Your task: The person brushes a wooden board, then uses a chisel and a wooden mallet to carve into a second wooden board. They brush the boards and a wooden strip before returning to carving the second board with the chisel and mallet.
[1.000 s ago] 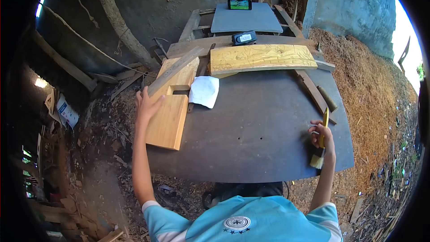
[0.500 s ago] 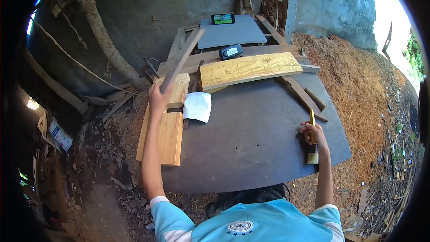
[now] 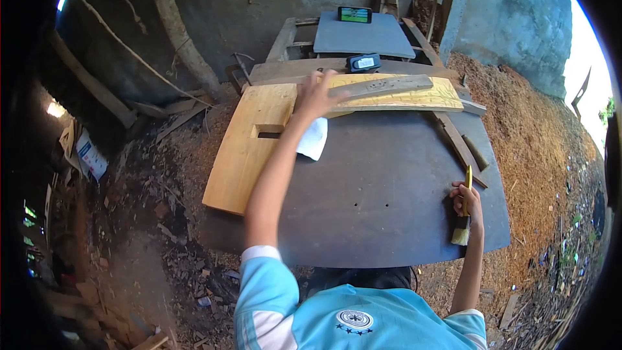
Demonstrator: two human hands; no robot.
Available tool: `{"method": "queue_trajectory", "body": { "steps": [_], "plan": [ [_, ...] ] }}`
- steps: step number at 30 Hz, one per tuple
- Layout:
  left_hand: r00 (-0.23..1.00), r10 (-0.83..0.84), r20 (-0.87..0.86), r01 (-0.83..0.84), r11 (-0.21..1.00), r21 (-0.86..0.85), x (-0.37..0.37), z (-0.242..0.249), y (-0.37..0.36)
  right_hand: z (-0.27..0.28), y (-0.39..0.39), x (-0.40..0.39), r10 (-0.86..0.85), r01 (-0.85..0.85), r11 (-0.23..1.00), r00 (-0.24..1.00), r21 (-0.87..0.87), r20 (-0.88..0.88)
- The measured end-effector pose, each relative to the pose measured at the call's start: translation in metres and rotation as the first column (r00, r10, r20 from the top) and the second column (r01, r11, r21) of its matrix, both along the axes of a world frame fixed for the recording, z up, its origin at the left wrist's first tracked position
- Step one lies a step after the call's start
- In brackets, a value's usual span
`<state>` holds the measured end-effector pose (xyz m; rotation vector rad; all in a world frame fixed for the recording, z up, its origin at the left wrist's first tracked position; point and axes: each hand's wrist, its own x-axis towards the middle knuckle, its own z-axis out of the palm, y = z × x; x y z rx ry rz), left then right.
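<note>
My left hand (image 3: 313,98) is at the far left of the carved board, slightly blurred, its fingers spread. Its thumb side is at the near end of a grey wooden strip (image 3: 389,87), which lies across the top of the yellowish carved board (image 3: 440,95). Under my left wrist a white cloth (image 3: 313,140) shows in part. The pale wooden board with a rectangular slot (image 3: 236,175) lies to the left of my forearm. Over the table's right side, my right hand (image 3: 469,202) is closed round a paintbrush (image 3: 462,229), bristles pointing down.
The dark table (image 3: 363,233) has a narrow wooden slat (image 3: 457,146) and a short round piece (image 3: 475,152) at its right. A dark box-like device (image 3: 363,62) sits behind the carved board. A phone (image 3: 354,15) stands on the grey panel (image 3: 363,35). Sawdust (image 3: 525,149) covers the ground.
My left hand has moved right and brought the grey strip down from the air onto the carved board. The slotted board's opening is uncovered. My right hand still holds the brush.
</note>
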<state>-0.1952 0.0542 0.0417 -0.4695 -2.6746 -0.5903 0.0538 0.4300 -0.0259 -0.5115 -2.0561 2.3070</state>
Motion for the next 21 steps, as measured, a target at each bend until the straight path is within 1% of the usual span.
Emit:
{"method": "queue_trajectory", "body": {
  "steps": [1,2,3,4,5,6,8,9,10,13,14,16,17,20,21],
  "plan": [
    [0.999,0.033,-0.021,-0.032,0.998,0.057,0.008,0.004,-0.024,0.000,-0.001,0.000,0.006,-0.006,1.000,1.000,0.007,-0.001],
    [0.977,0.211,-0.026,-0.212,0.976,-0.053,0.011,0.002,-0.056,0.001,-0.001,0.000,0.009,-0.009,1.000,1.000,0.013,-0.002],
    [0.924,0.379,-0.052,-0.383,0.910,-0.159,0.015,0.001,-0.089,0.000,-0.001,-0.001,0.011,-0.011,1.000,1.000,0.020,-0.006],
    [0.827,0.557,0.078,-0.529,0.817,-0.228,0.026,0.006,-0.109,-0.002,0.000,-0.001,0.008,-0.008,1.000,1.000,0.014,0.005],
    [0.680,0.710,0.185,-0.644,0.698,-0.314,0.037,0.013,-0.128,-0.003,0.001,-0.002,0.009,-0.009,1.000,1.000,0.020,-0.002],
    [0.650,0.652,0.391,-0.673,0.732,-0.102,0.020,-0.025,-0.172,-0.004,0.002,-0.002,0.010,-0.009,1.000,1.000,0.025,-0.008],
    [0.598,0.584,0.549,-0.685,0.728,-0.028,0.018,-0.047,-0.192,0.001,-0.003,-0.001,-0.002,0.003,0.999,1.000,0.038,-0.003],
    [0.575,0.630,0.522,-0.656,0.736,-0.166,0.044,-0.018,-0.160,0.001,-0.005,-0.001,-0.007,0.008,0.999,1.000,0.031,-0.003],
    [0.558,0.670,0.489,-0.614,0.730,-0.300,0.056,-0.002,-0.142,0.001,-0.006,-0.001,-0.017,0.017,1.000,1.000,0.027,-0.002],
    [0.555,0.659,0.508,-0.643,0.727,-0.241,0.041,-0.013,-0.162,0.006,-0.005,0.002,-0.030,0.030,0.999,1.000,0.030,0.002],
    [0.608,0.631,0.483,-0.638,0.750,-0.177,0.038,-0.021,-0.169,0.004,-0.003,0.002,-0.027,0.027,0.999,1.000,0.024,-0.003],
    [0.661,0.584,0.470,-0.616,0.781,-0.105,0.035,-0.028,-0.175,0.000,-0.002,0.002,-0.035,0.035,0.999,0.999,0.002,-0.010],
    [0.683,0.569,0.458,-0.609,0.790,-0.073,0.037,-0.030,-0.183,-0.003,0.000,0.002,-0.031,0.030,0.999,0.999,-0.040,-0.011],
    [0.805,0.371,0.463,-0.517,0.821,0.241,0.026,-0.050,-0.224,-0.013,0.010,0.001,-0.039,0.035,0.984,0.999,-0.175,-0.022],
    [0.885,0.256,0.388,-0.413,0.817,0.403,0.032,-0.041,-0.228,-0.013,0.012,0.001,-0.032,0.026,0.973,0.999,-0.228,-0.025]
  ]
}}
